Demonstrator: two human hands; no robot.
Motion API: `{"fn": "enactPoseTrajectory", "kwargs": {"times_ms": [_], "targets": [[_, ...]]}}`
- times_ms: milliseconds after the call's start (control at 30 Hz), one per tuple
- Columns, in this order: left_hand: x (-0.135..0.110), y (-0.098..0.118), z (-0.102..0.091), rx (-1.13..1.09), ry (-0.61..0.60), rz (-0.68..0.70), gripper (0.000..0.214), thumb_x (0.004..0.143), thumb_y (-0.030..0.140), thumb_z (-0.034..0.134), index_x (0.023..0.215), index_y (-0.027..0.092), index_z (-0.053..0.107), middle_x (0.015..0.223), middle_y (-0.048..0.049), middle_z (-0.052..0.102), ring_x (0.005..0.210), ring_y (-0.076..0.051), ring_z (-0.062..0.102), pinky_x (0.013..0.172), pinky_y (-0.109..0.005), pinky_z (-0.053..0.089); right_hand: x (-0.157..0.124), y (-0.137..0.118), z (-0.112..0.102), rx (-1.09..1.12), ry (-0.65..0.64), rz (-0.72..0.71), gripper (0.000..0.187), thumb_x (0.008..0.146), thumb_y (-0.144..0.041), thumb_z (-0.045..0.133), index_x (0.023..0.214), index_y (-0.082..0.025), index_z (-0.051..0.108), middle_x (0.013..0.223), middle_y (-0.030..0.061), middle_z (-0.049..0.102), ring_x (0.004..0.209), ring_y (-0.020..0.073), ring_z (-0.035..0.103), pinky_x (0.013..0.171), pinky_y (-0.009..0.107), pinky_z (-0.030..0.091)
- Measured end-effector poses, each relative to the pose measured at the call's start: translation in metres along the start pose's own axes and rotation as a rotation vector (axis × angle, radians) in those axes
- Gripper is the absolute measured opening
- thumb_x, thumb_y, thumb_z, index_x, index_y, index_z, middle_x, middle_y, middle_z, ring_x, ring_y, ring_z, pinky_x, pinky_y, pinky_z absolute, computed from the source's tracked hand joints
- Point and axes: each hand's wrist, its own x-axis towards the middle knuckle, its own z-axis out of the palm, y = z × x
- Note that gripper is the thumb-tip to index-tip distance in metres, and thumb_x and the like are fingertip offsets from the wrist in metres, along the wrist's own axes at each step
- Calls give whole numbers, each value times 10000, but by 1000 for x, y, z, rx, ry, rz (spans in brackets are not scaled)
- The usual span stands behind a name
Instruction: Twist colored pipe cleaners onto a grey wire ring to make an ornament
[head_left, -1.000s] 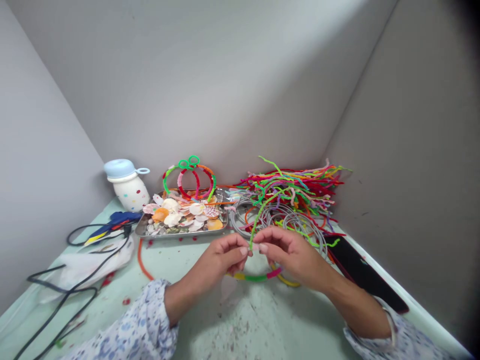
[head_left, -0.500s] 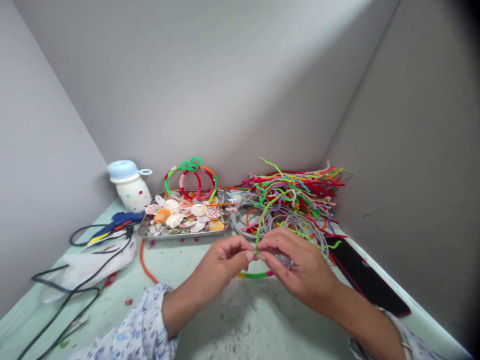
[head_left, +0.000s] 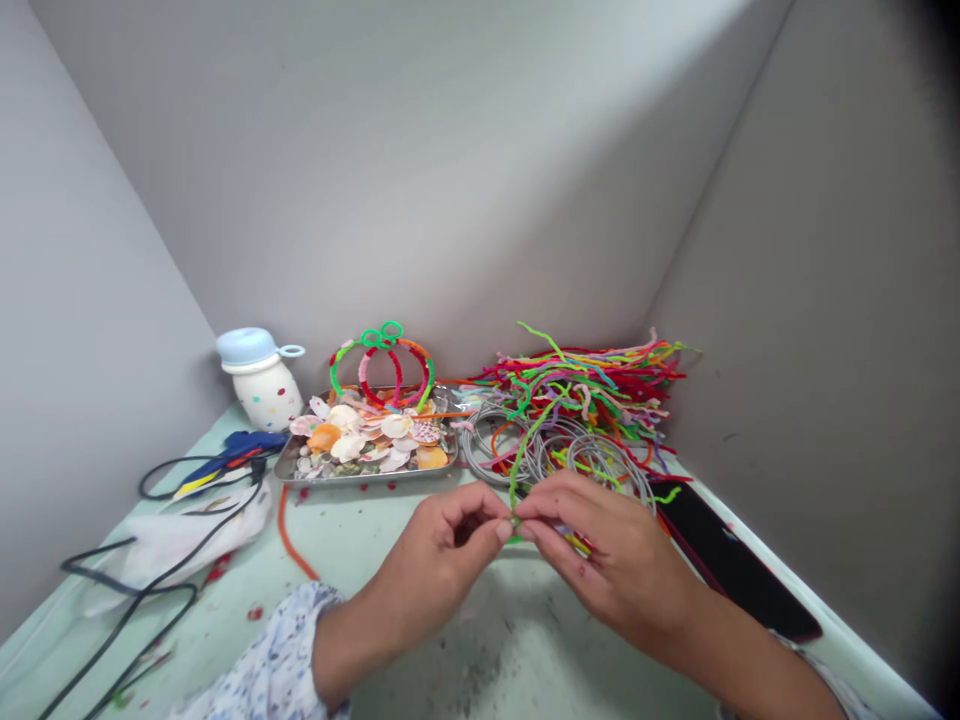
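Both my hands meet over the middle of the table, pinching the lower end of a green pipe cleaner (head_left: 527,442). My left hand (head_left: 454,545) has thumb and forefinger closed at its tip. From the other side, my right hand (head_left: 600,545) pinches at the same spot, fingertips touching the left ones. The pipe cleaner's free length rises and curves to the right, toward the pile behind. Beneath the fingers, part of a ring wrapped in green and yellow (head_left: 517,541) shows; most of it is hidden by my hands.
A metal tray (head_left: 367,478) holds seashells, with two wrapped rings (head_left: 397,370) standing on it. Behind my right hand lie grey wire coils (head_left: 480,450) and a pipe-cleaner pile (head_left: 600,375). A black phone (head_left: 739,555), white bottle (head_left: 266,385), blue glue gun (head_left: 236,450) and cable (head_left: 142,590) flank them.
Both hands have dropped slightly in view, still pinching the green pipe cleaner. The wrapped ring beneath is now more covered by my fingers.
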Motion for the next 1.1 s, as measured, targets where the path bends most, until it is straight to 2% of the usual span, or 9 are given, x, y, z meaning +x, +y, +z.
{"fn": "enactPoseTrajectory", "kwargs": {"times_ms": [200,333,800,1100], "targets": [[0,-2,4,134,15,41,194,895,305,513,808,153,598,654,34,471,615,-108,398,571,-237,311,2,-3,-5,90,-155,227,62,910,-212,547,913,-234,606,854,-22,603,779,113,556,684,244,415],[1,-5,5,206,41,73,172,889,279,522,800,156,603,667,26,502,624,-111,425,576,-237,328,4,-3,-7,124,-209,311,54,899,-208,560,872,-230,601,814,-32,594,745,108,538,662,235,394],[2,-9,3,389,98,173,168,907,257,509,830,167,630,733,-4,575,659,-126,500,610,-250,372,3,1,-2,98,-227,289,74,917,-210,507,867,-207,562,813,-17,564,748,122,505,667,252,359],[2,-11,4,399,123,188,138,913,254,506,873,169,607,764,-7,590,678,-129,508,620,-251,378,6,9,-2,268,-289,380,113,911,-243,496,832,-197,563,711,-41,510,637,97,433,577,221,328]]}}
